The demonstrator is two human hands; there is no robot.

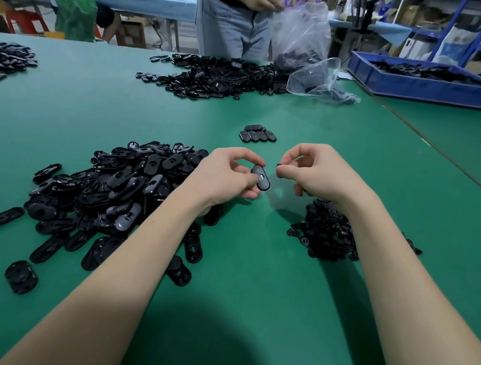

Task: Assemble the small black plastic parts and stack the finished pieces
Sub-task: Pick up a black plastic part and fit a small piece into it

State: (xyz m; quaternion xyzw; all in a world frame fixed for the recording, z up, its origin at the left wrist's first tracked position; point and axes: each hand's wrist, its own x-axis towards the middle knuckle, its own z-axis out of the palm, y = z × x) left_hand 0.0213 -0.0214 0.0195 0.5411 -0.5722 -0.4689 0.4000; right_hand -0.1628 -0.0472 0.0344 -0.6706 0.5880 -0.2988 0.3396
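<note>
The green desk holds piles of black parts. The left hand pinches an oval shell in the air, held out to be filled. The right hand pinches what may be a small insert just beside it. Finished pieces sit behind.

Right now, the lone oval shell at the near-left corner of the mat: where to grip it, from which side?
Judging by its shape, pinch the lone oval shell across its two long straight edges, coming from above. It lies flat on the green mat, apart from the pile of oval shells, so both edges look free; its rounded ends would likely slip.
</note>
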